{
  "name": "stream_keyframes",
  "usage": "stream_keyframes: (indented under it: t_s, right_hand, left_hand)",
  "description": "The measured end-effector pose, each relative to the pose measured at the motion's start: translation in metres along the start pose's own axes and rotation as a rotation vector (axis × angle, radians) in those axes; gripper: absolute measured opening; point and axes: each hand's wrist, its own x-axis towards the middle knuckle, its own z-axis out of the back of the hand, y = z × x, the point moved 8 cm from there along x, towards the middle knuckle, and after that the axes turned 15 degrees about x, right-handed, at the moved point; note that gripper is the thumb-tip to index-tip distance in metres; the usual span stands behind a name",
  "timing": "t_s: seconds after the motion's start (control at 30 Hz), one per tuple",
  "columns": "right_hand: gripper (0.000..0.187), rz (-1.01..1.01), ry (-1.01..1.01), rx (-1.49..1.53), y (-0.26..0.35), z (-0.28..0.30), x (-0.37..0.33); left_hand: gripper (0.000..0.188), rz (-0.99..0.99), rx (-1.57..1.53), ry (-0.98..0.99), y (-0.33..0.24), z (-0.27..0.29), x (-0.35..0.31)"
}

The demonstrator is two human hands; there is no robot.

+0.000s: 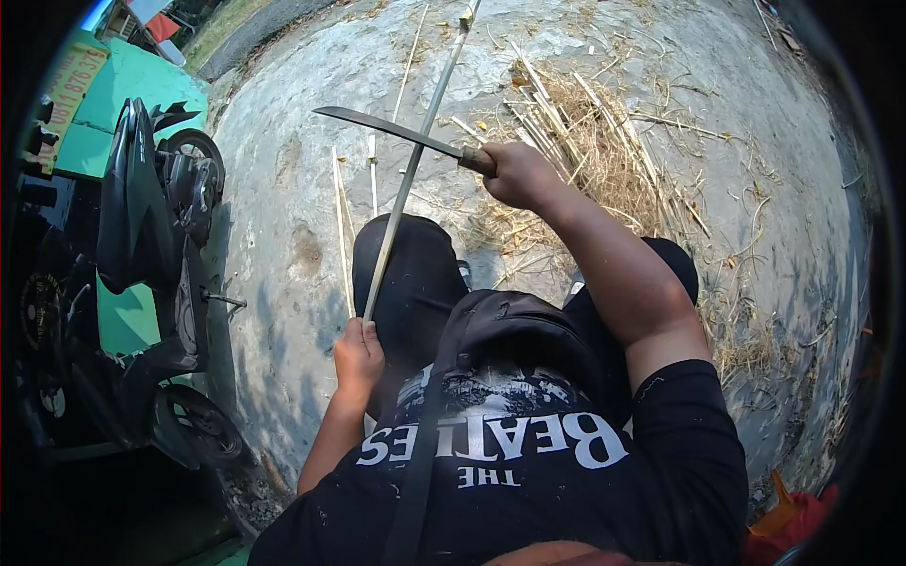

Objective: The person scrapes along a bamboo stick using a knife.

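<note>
My left hand (pixel 360 360) is closed around the near end of a long, pale green bamboo strip (pixel 404 193). The strip slants up and away past my left knee, and a darker node shows near its far end. In my right hand (pixel 521 176) is the wooden handle of a machete (pixel 396 129), gripped in a fist. Its long dark blade points left, with a slightly curved tip, and crosses the strip at about its middle. Whether the edge touches the strip I cannot tell.
A heap of thin shavings (pixel 604 141) with pale split sticks lies ahead on the right. Several more thin strips (pixel 340 226) lie on the concrete ground (pixel 283 123) to the left. A dark motorcycle (pixel 151 208) stands at the far left beside a green panel (pixel 142 80).
</note>
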Motion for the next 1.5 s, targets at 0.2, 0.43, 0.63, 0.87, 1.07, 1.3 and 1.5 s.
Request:
stream_keyframes:
  t_s: [0.2,0.43,0.63,0.87,1.07,1.3,1.5]
  right_hand:
    - [0.007,0.328,0.191,-0.308,0.039,-0.024,-0.012]
    - [0.013,0.078,0.233,-0.316,0.011,-0.012,-0.003]
    - [0.022,0.152,0.186,-0.179,0.022,-0.010,-0.010]
    - [0.014,0.179,0.253,-0.376,0.009,0.019,-0.010]
    - [0.012,0.165,0.235,-0.410,0.063,-0.030,-0.029]
    - [0.015,-0.062,0.248,-0.326,-0.017,-0.012,-0.016]
    - [0.012,0.255,0.150,-0.430,0.038,-0.013,-0.033]
  left_hand:
    - [0.025,0.036,0.012,0.039,-0.005,0.002,0.000]
    - [0.025,0.007,-0.032,0.027,-0.003,0.002,0.001]
    - [0.026,0.003,-0.044,0.022,0.000,0.001,-0.001]
    - [0.026,0.051,-0.012,0.135,-0.005,0.001,0.003]
    - [0.025,0.007,0.044,0.159,-0.004,0.007,-0.014]
    - [0.018,-0.019,0.050,0.192,-0.020,0.002,0.004]
    - [0.019,-0.032,-0.001,0.207,-0.009,0.006,-0.002]
